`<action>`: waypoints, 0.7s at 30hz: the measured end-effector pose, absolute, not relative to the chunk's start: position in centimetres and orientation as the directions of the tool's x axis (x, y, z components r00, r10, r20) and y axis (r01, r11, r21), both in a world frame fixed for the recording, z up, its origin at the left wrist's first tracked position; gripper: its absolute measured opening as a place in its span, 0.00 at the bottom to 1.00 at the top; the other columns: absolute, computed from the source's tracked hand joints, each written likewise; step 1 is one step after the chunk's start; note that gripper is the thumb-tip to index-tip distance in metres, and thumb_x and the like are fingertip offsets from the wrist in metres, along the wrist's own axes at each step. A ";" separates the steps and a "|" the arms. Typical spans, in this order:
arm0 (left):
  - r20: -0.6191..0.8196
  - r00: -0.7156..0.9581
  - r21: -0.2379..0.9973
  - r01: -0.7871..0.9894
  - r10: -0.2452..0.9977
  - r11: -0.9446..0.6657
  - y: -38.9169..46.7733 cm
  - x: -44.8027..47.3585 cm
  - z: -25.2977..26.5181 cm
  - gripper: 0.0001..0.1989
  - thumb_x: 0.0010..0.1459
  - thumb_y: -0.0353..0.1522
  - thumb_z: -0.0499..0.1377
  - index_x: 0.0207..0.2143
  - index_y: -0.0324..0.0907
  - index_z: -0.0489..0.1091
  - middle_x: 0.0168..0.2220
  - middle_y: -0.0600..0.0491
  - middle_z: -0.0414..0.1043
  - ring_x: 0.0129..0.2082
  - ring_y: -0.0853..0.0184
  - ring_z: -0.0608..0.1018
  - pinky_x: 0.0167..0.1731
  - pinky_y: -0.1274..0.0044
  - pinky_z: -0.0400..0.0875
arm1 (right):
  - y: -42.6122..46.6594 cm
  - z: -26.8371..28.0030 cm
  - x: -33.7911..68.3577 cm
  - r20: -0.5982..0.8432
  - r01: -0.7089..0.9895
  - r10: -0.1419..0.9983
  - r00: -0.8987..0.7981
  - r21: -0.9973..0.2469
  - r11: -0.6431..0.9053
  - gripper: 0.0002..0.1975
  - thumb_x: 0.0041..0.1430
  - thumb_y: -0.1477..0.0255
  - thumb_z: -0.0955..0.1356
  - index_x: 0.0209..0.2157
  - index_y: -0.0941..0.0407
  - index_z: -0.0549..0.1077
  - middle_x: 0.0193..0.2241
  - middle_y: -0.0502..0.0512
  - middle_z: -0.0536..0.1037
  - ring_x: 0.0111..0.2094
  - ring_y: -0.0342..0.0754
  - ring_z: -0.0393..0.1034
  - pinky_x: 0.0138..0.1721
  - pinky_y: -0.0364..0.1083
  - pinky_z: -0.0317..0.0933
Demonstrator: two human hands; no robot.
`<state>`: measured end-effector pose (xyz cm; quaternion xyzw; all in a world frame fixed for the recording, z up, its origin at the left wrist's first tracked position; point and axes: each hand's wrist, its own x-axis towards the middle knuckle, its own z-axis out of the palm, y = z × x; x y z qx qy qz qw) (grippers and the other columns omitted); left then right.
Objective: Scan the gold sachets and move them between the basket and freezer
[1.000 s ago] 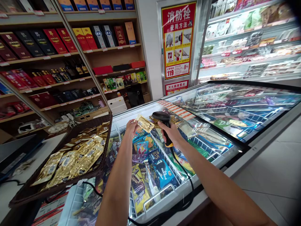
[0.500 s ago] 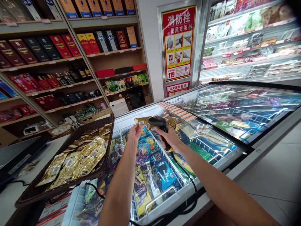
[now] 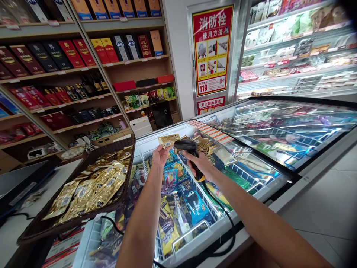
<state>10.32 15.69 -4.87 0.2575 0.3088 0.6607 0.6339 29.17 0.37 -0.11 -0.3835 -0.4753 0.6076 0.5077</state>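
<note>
A gold foil packet (image 3: 168, 140) with a barcode label is pinched in my left hand (image 3: 161, 155), raised above the glass-topped freezer (image 3: 145, 141). My right hand (image 3: 201, 163) wraps around the grip of a black barcode scanner (image 3: 185, 144) with a yellow trim at its base. The scanner's head points left, close beside the packet. More gold packets (image 3: 203, 143) lie on the freezer top just behind the scanner, partly covered by it. From the scanner's handle a black cable (image 3: 220, 204) loops down toward the freezer's front edge.
At the left, a dark wicker basket (image 3: 131, 163) holds many gold packets. Wire baskets (image 3: 205, 224) of wrapped frozen goods show inside the freezer. Shelves with boxes (image 3: 117, 80) stand behind, and a refrigerated display (image 3: 295, 48) is at the right.
The gold packet in my left hand has tipped up so its face and barcode show more. The left hand has shifted slightly left; the scanner has moved a little left.
</note>
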 end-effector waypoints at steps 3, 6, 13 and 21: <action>-0.044 -0.061 0.744 -0.668 0.997 -0.008 15.6 10.4 -4.7 0.05 0.57 0.25 0.57 0.34 0.38 0.72 0.38 0.46 0.80 0.43 0.59 0.81 0.51 0.61 0.75 | 0.6 -0.4 29.1 0.023 -0.268 0.982 -0.189 -0.963 -0.029 0.24 0.50 0.50 0.72 0.21 0.55 0.63 0.12 0.44 0.64 0.10 0.38 0.55 0.11 0.40 0.52; -0.046 -0.062 0.747 -0.664 0.997 -0.007 15.4 10.5 -4.7 0.08 0.59 0.24 0.54 0.37 0.37 0.73 0.40 0.45 0.80 0.46 0.58 0.80 0.50 0.62 0.75 | 0.9 -0.8 29.1 0.016 -0.288 0.983 -0.181 -0.957 -0.038 0.24 0.49 0.51 0.73 0.22 0.55 0.63 0.13 0.44 0.65 0.10 0.38 0.56 0.10 0.40 0.52; -0.098 -0.191 0.792 -0.609 0.977 -0.039 16.5 9.3 -3.4 0.11 0.64 0.30 0.56 0.48 0.35 0.71 0.45 0.44 0.75 0.43 0.61 0.79 0.43 0.64 0.77 | 1.1 -1.5 29.1 -0.001 -0.293 0.991 -0.135 -0.955 -0.041 0.25 0.47 0.50 0.74 0.24 0.55 0.64 0.15 0.44 0.66 0.11 0.38 0.57 0.10 0.40 0.52; 0.125 -0.552 0.869 -0.340 0.825 -0.359 17.0 0.2 2.1 0.19 0.63 0.38 0.59 0.55 0.41 0.67 0.54 0.45 0.69 0.48 0.60 0.75 0.46 0.63 0.74 | 0.7 -1.3 29.1 -0.011 -0.282 0.993 -0.116 -0.959 -0.044 0.25 0.48 0.50 0.74 0.25 0.54 0.62 0.15 0.43 0.66 0.11 0.38 0.57 0.10 0.40 0.51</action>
